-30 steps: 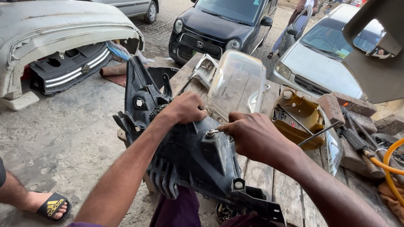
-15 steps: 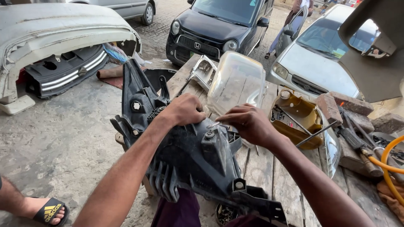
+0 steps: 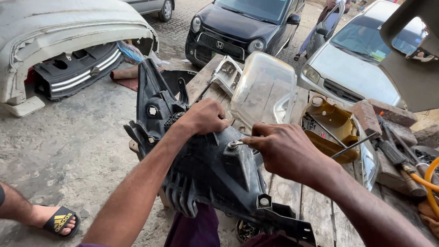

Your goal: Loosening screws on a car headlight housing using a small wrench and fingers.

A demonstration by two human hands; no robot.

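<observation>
Head view: my left hand [image 3: 204, 117] clamps the top of the black headlight housing [image 3: 206, 169], long axis running away from me. Right hand [image 3: 286, 151] is nearer the small metal fastener [image 3: 235, 144], fingertips pinched on it, just left of my knuckles.

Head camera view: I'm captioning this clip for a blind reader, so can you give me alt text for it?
Two bare hands work on a black plastic headlight housing propped against a wooden workbench: the left hand grips its top edge while the right hand pinches a small metal fitting on its back. A clear headlight lens lies on the bench; parked cars stand beyond.
</observation>
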